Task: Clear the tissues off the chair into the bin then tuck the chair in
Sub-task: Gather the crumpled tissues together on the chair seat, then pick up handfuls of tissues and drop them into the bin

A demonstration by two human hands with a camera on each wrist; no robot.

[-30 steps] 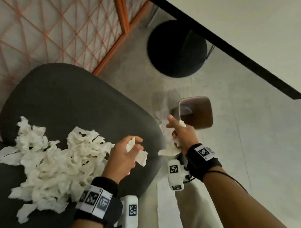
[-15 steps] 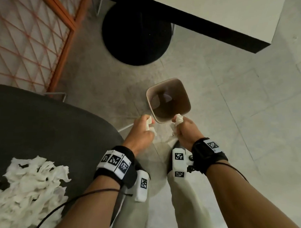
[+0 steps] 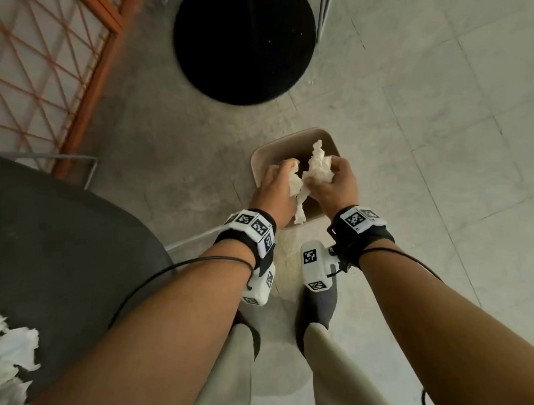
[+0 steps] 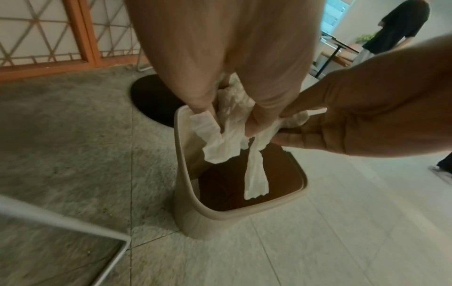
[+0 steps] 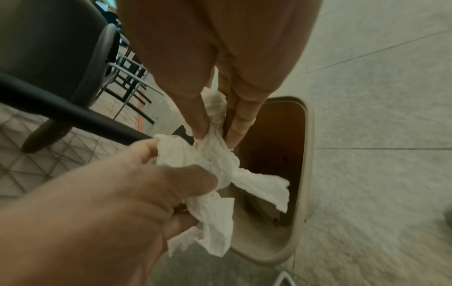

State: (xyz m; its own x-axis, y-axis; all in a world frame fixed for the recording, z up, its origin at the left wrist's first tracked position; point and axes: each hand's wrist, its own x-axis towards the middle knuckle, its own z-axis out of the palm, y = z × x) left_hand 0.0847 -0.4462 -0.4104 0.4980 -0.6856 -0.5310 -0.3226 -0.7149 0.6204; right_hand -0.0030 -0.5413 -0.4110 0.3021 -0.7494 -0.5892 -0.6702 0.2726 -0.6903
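We hold both hands over the open beige bin [image 3: 262,159] on the floor. Our left hand [image 3: 275,184] pinches a crumpled white tissue [image 3: 295,182], and our right hand [image 3: 336,183] grips another tissue wad [image 3: 318,161]; the two wads touch between the hands, with a strip hanging down into the bin's mouth. More tissues [image 3: 6,353] lie at the near left edge of the dark chair seat [image 3: 61,240]. A black round table base [image 3: 244,41] stands on the floor beyond the bin.
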